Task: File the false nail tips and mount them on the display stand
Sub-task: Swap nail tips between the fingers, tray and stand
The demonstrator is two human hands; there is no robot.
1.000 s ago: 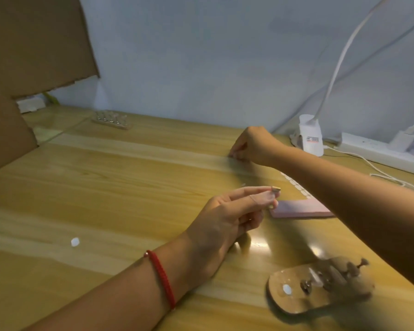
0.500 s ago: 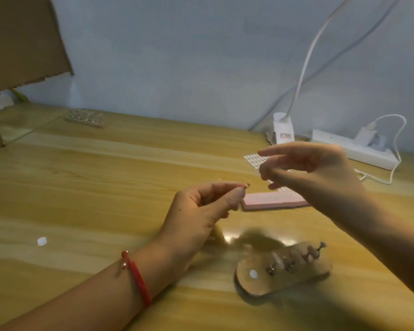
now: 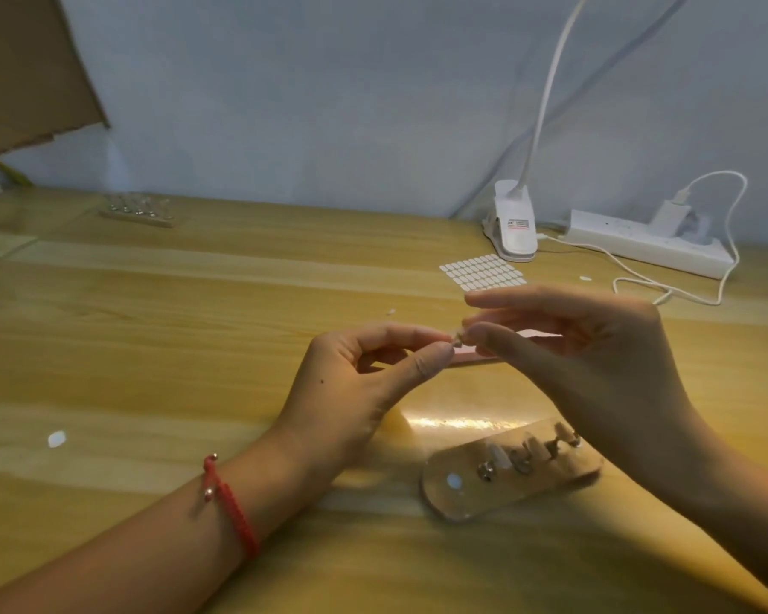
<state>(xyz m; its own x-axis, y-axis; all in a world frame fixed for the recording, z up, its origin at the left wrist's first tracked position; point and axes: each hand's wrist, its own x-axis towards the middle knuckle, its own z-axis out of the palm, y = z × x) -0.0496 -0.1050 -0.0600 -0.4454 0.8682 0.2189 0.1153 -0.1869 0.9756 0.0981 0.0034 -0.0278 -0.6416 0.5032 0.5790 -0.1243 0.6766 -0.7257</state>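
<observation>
- Since the nail tip (image 3: 456, 339) is pinched in the air between both your hands, above the counter (image 3: 196, 347) and just beyond the display stand (image 3: 462, 498), treat it as what it appears to be: a tiny, feather-light shell of thin plastic. It is too small and blurred to say which way it faces.
- By its look it is stiff but springy and smooth, so a hard squeeze could make it shoot out. Take it lightly by the side edges or the root end, not the curved face.
- Your left hand (image 3: 364, 383) has its fingers (image 3: 435, 354) narrowed to a pinch on the piece, thumb against forefinger. Your right hand (image 3: 595, 356) meets it from the other side, with its fingers (image 3: 484, 336) pinching the other end and the forefinger held straight above.
- The stand lies flat near your right wrist, with a few pegs and tips already on it.
- A pink file (image 3: 471, 357) lies behind your hands, partly hidden. The sheet of white sticky tabs (image 3: 482, 270) is farther back, near the lamp clip (image 3: 513, 228).
</observation>
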